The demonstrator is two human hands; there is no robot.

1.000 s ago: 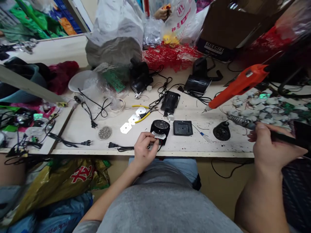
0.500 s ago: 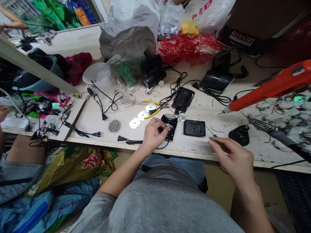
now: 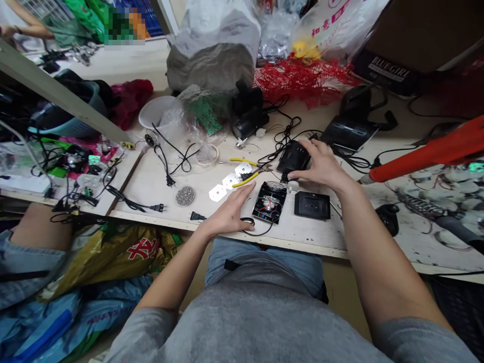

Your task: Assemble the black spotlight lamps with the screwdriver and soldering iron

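Note:
My left hand (image 3: 230,214) lies flat and open on the bench, holding nothing, its fingertips just left of a black housing with an exposed circuit board (image 3: 269,201). A thin black cord (image 3: 257,229) loops beside those fingers. My right hand (image 3: 317,166) is spread open at a black plastic case (image 3: 293,157), fingertips at its right side, and partly hides it. Below that hand sits a square black plate (image 3: 312,205). Yellow-handled pliers (image 3: 249,171) and several notched metal plates (image 3: 229,181) lie left of the housing.
An orange hot-glue gun (image 3: 427,156) and a soldering iron (image 3: 446,227) lie at the right. Black cables, a tin of small parts (image 3: 185,195), and a plug (image 3: 196,217) share the bench. A co-worker's arm (image 3: 26,30) shows at the far upper left.
My left hand has let go of the housing, which now lies flat. My right hand has put down the soldering iron and moved up to the black case.

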